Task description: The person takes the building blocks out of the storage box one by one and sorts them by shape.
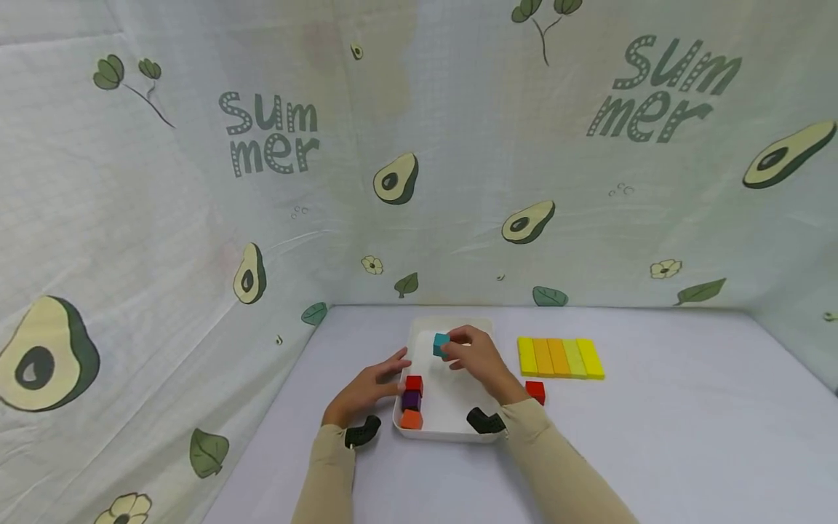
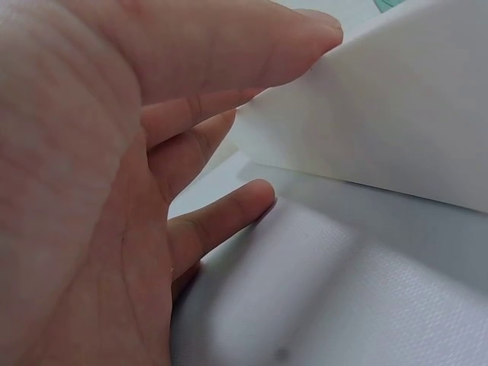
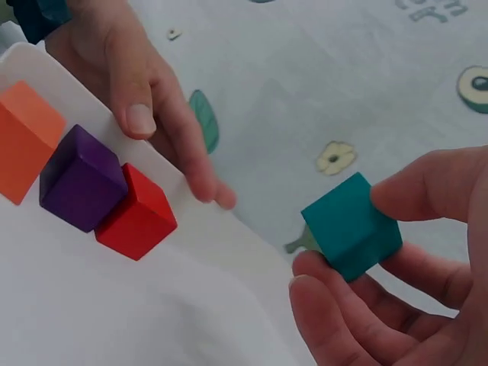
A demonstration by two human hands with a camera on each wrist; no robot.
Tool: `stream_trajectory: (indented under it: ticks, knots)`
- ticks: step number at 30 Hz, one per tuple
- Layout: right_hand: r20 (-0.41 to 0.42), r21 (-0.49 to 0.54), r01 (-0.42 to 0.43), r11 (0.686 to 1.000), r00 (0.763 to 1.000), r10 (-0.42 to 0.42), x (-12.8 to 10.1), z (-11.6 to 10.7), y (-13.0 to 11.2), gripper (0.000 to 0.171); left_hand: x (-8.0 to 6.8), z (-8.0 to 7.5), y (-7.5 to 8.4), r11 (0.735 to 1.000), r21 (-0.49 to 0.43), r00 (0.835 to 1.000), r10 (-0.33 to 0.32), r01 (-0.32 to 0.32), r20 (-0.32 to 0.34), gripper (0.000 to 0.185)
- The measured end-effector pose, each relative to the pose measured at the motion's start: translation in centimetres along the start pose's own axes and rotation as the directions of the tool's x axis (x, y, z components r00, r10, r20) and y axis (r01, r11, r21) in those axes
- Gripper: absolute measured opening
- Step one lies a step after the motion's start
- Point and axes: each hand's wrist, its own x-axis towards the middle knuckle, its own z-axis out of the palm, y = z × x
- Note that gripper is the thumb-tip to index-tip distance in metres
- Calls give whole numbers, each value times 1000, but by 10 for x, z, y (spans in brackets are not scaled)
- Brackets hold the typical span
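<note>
Over the far part of a white tray (image 1: 452, 429), my right hand (image 1: 481, 362) pinches a teal cube (image 3: 352, 226) between thumb and fingers. My left hand (image 1: 366, 389) rests at the tray's left rim, its thumb over the edge and its fingers fairly straight along the outside. Inside the tray, along that left wall, a red cube (image 3: 139, 213), a purple cube (image 3: 82, 179) and an orange cube (image 3: 27, 137) form a row. The left thumb lies close to the red one. In the left wrist view the tray's outer wall (image 2: 381, 114) stands beside the fingers.
Right of the tray, several yellow and orange flat blocks (image 1: 559, 358) lie side by side. Another red cube (image 1: 535, 391) sits on the table near my right wrist. A patterned cloth (image 1: 445, 145) hangs behind and to the left of the white table (image 1: 655, 437).
</note>
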Motion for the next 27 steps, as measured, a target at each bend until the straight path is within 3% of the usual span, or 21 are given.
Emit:
stream_trajectory:
  ticks: [11,27]
  knots:
    - [-31,31,22,999,999,-21,-27,-34,-1,35,0,0,0,1000,27,1000,6,-6,-13,61]
    - [-79,-84,-59,995,995,53,-52,-80,4,38,-1,0,-2,999,30,1000,29,-29,0,59]
